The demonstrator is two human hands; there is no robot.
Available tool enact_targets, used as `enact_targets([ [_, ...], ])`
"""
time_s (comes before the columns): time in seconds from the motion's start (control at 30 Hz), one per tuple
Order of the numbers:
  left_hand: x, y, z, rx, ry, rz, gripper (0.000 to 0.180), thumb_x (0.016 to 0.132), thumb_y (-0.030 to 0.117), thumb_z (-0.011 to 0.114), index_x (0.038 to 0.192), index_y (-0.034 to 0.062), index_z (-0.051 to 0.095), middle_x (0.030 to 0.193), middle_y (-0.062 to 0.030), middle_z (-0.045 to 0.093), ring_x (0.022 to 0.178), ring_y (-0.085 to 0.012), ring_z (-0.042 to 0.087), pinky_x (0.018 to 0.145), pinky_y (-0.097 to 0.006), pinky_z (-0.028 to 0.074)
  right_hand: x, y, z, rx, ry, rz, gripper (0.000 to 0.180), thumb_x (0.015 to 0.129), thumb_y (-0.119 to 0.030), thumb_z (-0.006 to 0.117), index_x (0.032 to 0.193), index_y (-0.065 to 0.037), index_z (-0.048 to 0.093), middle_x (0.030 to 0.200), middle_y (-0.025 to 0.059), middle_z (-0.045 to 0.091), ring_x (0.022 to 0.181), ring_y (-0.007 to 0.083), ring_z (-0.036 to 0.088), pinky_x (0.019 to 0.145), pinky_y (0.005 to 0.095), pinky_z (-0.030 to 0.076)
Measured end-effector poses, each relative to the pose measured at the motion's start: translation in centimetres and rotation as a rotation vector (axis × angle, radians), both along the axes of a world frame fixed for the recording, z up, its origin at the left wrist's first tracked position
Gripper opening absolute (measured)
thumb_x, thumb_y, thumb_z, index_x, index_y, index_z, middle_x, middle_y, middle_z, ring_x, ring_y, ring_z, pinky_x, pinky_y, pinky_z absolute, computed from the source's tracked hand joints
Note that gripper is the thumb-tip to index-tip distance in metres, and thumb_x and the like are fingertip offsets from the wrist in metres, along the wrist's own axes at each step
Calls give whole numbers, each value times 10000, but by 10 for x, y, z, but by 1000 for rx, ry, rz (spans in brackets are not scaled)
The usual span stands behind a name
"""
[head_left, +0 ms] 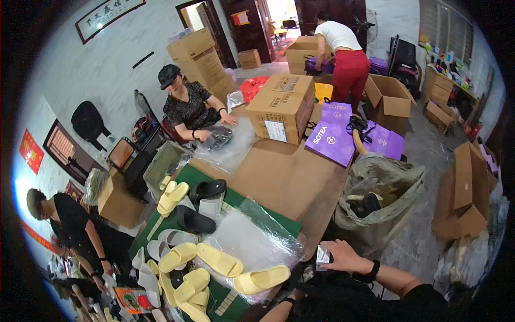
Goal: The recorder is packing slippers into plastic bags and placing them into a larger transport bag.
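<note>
Gripping a small white tag (322, 256), the right hand (343, 256) sits closed at the near edge of the worktable (289, 177) — just right of a yellow slide sandal (261, 280) lying on clear plastic bags (248, 240). Left hand (292, 300): barely in view below that sandal, grip cannot be told. Further yellow, grey and black sandals — heaped left of it on the green mat (196, 174).

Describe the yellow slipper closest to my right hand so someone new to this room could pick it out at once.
Start at the long brown table and follow it to the near end, where slippers lie heaped on clear plastic bags. The one you want is the pale yellow slide slipper at the heap's right edge, just left of the right hand. It lies alone, apart from the yellow pile, its open toe end pointing right.
</note>
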State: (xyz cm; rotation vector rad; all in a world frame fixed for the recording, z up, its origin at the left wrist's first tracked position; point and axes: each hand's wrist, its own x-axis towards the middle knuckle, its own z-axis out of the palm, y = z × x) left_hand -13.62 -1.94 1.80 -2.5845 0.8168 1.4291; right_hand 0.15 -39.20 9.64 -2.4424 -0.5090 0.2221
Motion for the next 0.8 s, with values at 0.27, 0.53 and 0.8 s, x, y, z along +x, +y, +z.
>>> enact_targets([
  [0.27,-215,326,-13,550,-244,19,278,891,206,397,1077,91,569,1036,-88,602,966,-241,553,858,-402,390,9,15,-9,61,4,34,641,676,-347,702,1175,-19,468,1069,152,553,951,339,537,800,402,439],
  [0.53,-255,430,63,1013,-438,44,288,898,212,381,1074,128,593,1092,-45,598,1037,-201,535,929,-387,361,47,33,-22,112,-34,266,637,718,-344,657,1210,-34,396,1111,178,513,952,348,537,752,408,460],
  [0.8,-197,358,101,944,-270,-74,244,841,249,444,796,122,648,881,-57,635,823,-247,579,728,-432,410,117,26,-21,150,-55,389,694,695,-327,668,1232,-18,355,1059,170,521,926,344,543,736,414,456],
])
